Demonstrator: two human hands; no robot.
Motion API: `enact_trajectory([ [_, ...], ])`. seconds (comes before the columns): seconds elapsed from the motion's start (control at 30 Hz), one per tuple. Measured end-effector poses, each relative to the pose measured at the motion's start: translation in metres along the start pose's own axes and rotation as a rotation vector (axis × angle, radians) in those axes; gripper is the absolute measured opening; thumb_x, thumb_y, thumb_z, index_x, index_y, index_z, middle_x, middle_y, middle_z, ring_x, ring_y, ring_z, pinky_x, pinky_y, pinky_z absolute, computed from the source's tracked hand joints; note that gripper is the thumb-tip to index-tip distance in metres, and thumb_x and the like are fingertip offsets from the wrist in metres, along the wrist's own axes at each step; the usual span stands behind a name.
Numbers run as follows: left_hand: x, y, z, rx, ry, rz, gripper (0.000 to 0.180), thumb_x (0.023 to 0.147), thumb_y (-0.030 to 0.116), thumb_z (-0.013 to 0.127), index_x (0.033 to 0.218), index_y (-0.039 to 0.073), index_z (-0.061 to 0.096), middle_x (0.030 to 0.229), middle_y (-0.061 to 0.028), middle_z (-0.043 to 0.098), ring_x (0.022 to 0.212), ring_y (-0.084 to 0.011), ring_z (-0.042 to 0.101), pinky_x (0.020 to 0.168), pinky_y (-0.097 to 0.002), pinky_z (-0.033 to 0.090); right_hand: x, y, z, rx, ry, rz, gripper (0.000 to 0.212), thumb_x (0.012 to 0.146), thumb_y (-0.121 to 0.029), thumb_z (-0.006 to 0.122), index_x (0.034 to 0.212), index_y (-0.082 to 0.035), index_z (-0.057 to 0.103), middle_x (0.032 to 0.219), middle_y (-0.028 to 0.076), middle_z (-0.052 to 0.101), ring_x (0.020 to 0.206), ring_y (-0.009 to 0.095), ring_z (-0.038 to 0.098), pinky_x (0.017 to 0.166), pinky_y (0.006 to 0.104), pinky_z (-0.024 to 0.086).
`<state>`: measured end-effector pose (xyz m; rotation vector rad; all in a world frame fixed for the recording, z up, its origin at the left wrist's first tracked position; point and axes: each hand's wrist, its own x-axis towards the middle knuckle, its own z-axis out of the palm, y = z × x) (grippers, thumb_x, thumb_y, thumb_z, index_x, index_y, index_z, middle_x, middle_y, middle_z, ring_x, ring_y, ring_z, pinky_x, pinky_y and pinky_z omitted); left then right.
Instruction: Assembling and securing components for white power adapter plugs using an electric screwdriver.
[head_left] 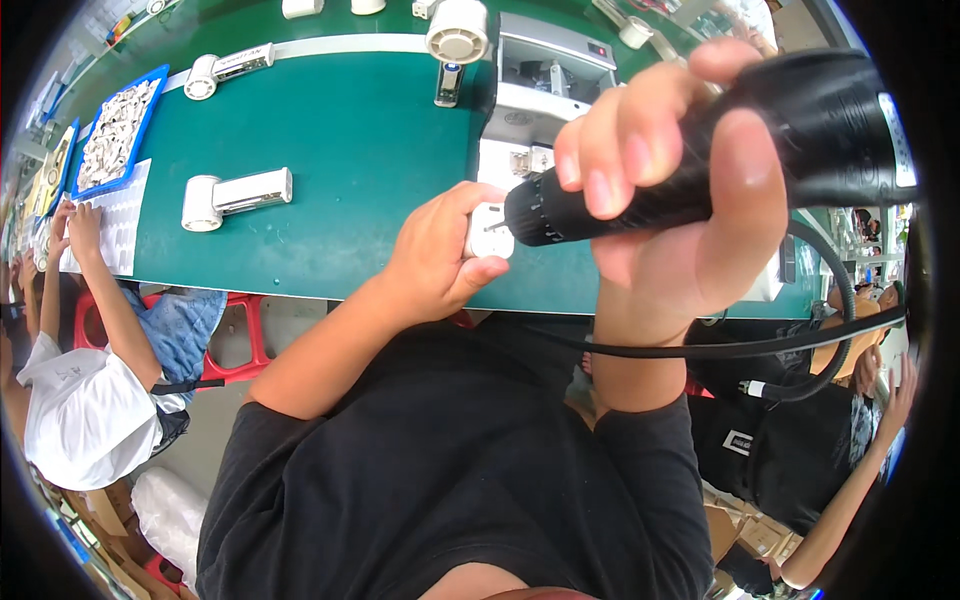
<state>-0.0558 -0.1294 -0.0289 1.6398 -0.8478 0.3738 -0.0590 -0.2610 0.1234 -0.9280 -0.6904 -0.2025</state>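
Note:
My right hand (705, 200) wraps round a thick black electric screwdriver (815, 125), held nearly level with its nose pointing left. Its dark bit meets a small white plastic part (487, 240), which my left hand (430, 255) grips by its left side above the green table's near edge. Whether a screw sits under the bit is too small to tell. On the table to the left lies a white handheld fan (203, 203) with a silvery grey handle.
A grey metal box-shaped machine (550, 55) stands behind my hands. More handheld fans (458, 35) (203, 78) rest farther back. Blue trays (130, 130) of small white parts sit at far left, beside a co-worker's hands (82, 228). A black cable (740, 348) crosses at lower right.

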Motion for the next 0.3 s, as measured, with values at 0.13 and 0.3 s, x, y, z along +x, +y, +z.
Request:
enact_trajectory([
  [0.13,0.002,0.007,-0.002,-0.029,-0.088,-0.064,0.046,0.084,0.036,0.056,0.114,0.003,0.045,0.095,-0.0164,0.056,0.08,-0.035,0.055,0.07,-0.0392,0.045,0.0,-0.004,-0.022,-0.004,0.0,0.001,0.049,0.091,-0.037,0.042,0.124,0.0,0.042,0.07,0.005,0.05,0.055,0.016,0.049,0.057,0.0338,0.042],
  [0.3,-0.009,0.001,-0.002,-0.018,-0.2,-0.066,0.057,0.079,0.04,0.061,0.119,0.004,0.043,0.102,-0.0159,0.056,0.089,-0.0348,0.056,0.077,-0.0393,0.045,0.0,-0.013,-0.062,-0.036,0.037,-0.108,0.054,0.09,-0.039,0.043,0.127,0.0,0.041,0.07,0.005,0.049,0.055,0.016,0.048,0.057,0.0343,0.041],
])
